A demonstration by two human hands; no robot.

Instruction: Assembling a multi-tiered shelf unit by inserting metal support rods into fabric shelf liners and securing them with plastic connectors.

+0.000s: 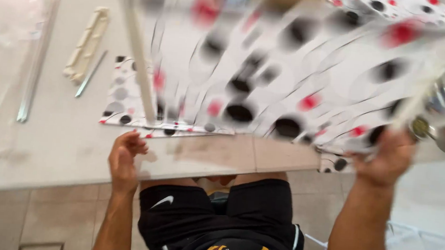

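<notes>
In the head view, a blurred white sheet with black and red dots hangs over the smooth pale table. The right hand clutches its lower edge; the left hand, fingers loosely curled, rests empty at the table's edge. A ridged cream plastic strip and a thin metal rod lie just beside each other.

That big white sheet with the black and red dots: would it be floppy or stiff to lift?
The white dotted sheet probably flops: it looks thin and wide, lifted off the pale table. Likely light, since the right hand raises one edge alone. The left hand sits near its lower edge.
</notes>
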